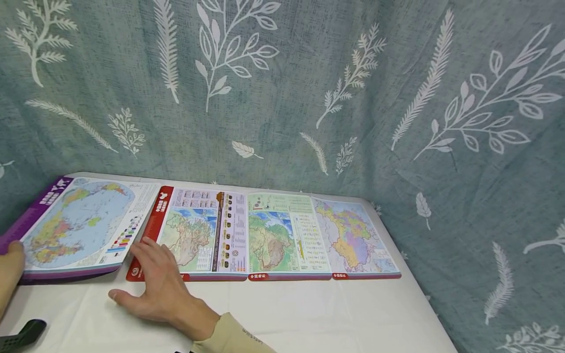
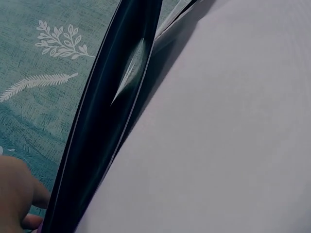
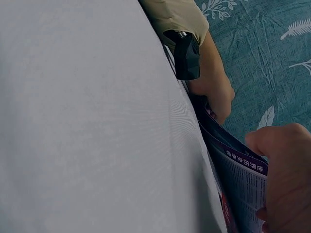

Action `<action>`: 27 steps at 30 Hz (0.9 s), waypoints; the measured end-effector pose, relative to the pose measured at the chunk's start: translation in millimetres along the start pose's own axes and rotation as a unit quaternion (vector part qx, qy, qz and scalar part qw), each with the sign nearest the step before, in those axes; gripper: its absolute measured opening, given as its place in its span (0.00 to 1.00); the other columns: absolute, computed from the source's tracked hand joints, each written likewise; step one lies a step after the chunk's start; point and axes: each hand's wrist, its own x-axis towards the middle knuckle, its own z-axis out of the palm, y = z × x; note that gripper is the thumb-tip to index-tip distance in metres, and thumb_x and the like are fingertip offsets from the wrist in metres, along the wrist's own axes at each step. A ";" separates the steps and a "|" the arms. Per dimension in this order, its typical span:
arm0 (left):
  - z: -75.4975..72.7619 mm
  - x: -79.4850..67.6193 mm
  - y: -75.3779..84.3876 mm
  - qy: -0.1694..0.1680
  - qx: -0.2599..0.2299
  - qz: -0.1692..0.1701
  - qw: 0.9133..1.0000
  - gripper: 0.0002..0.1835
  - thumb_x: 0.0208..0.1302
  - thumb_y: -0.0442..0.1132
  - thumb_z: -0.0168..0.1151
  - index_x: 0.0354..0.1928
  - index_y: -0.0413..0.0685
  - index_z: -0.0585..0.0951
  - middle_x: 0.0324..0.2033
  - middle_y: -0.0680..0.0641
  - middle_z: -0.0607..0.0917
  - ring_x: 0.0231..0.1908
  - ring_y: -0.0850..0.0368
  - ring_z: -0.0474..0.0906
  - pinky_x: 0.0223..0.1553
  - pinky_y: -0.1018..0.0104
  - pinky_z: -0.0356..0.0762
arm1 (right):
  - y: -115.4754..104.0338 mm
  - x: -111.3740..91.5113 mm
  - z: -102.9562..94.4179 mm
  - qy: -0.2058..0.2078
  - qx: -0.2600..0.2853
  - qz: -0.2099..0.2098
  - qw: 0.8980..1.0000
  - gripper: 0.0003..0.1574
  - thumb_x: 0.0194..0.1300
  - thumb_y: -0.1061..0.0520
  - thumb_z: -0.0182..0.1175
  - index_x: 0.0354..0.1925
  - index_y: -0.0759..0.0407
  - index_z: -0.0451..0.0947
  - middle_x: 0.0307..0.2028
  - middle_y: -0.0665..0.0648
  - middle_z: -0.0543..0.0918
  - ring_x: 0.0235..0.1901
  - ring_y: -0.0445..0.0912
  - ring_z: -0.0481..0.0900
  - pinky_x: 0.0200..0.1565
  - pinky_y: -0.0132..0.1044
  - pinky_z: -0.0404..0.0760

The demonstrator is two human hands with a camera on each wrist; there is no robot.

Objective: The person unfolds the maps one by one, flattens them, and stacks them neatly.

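At the far left of the head view my left hand (image 1: 11,267) holds the near left corner of a purple-edged folding world map (image 1: 84,225), thumb on top. The left wrist view shows the map's dark folded edge (image 2: 97,121) bowed open, the hand (image 2: 17,194) beside it. My right hand (image 1: 161,284) lies at the map's right side, fingertips at its edge and thumb spread away; in the right wrist view this hand (image 3: 291,174) is partly cut off. Under and beside those fingertips is the red-edged folding map (image 1: 152,220), spread flat.
The red-edged map's further panels (image 1: 353,235) extend right along the back of the white-covered table (image 1: 309,314). A green-grey leaf-patterned curtain (image 1: 282,122) hangs behind and to the right. A black wrist device (image 1: 31,333) shows at lower left.
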 end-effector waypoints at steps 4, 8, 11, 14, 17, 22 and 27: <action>-0.7 -2.0 -0.5 -0.017 0.004 0.019 1.000 0.31 0.78 0.42 0.40 0.75 0.29 0.64 0.64 0.22 0.72 0.53 0.27 0.72 0.39 0.65 0.68 | 1.3 0.4 -0.4 0.053 0.033 -0.003 0.998 0.44 0.64 0.36 0.71 0.69 0.53 0.71 0.66 0.49 0.79 0.75 0.44 0.68 0.76 0.41 0.63; -2.8 -5.8 -0.6 -0.024 -0.008 0.041 0.999 0.26 0.76 0.40 0.44 0.66 0.25 0.72 0.50 0.22 0.77 0.31 0.57 0.68 0.28 0.72 0.54 | 2.8 1.0 -0.3 0.107 0.061 0.000 0.992 0.42 0.60 0.37 0.75 0.64 0.53 0.73 0.59 0.49 0.82 0.68 0.42 0.74 0.73 0.34 0.64; -4.1 -10.6 0.5 -0.028 -0.009 0.049 0.998 0.24 0.75 0.38 0.45 0.63 0.26 0.75 0.45 0.26 0.78 0.27 0.75 0.56 0.25 0.76 0.55 | 2.9 0.8 -1.0 0.131 0.066 0.018 0.989 0.40 0.59 0.37 0.76 0.61 0.53 0.74 0.56 0.49 0.81 0.65 0.41 0.75 0.71 0.32 0.65; -5.9 -16.6 3.5 -0.025 -0.017 0.069 0.997 0.22 0.75 0.35 0.45 0.61 0.26 0.75 0.42 0.27 0.77 0.26 0.78 0.53 0.25 0.78 0.55 | 2.6 -0.5 -1.3 0.139 0.069 0.039 0.987 0.37 0.61 0.36 0.74 0.60 0.52 0.75 0.56 0.48 0.81 0.64 0.41 0.75 0.72 0.34 0.65; -6.2 -20.8 6.0 -0.009 -0.025 0.100 0.995 0.19 0.75 0.32 0.46 0.58 0.25 0.76 0.41 0.27 0.77 0.26 0.80 0.52 0.25 0.79 0.53 | 2.7 -2.1 -0.1 0.157 0.046 0.050 0.985 0.36 0.61 0.35 0.74 0.57 0.52 0.76 0.53 0.48 0.82 0.62 0.41 0.76 0.71 0.35 0.66; -2.7 -20.0 4.7 -0.023 0.000 0.112 0.993 0.20 0.76 0.34 0.48 0.60 0.25 0.77 0.41 0.29 0.78 0.26 0.75 0.56 0.23 0.79 0.55 | 5.9 -6.4 0.0 0.189 -0.015 0.060 0.980 0.37 0.57 0.34 0.77 0.55 0.53 0.77 0.49 0.48 0.83 0.58 0.41 0.78 0.68 0.36 0.71; -0.4 -19.1 8.9 -0.063 0.026 0.100 0.993 0.20 0.76 0.35 0.50 0.61 0.25 0.76 0.40 0.31 0.76 0.31 0.54 0.66 0.26 0.73 0.57 | 11.4 -12.3 -3.3 0.186 -0.028 0.068 0.980 0.37 0.57 0.37 0.78 0.54 0.54 0.77 0.50 0.48 0.83 0.57 0.42 0.78 0.68 0.38 0.71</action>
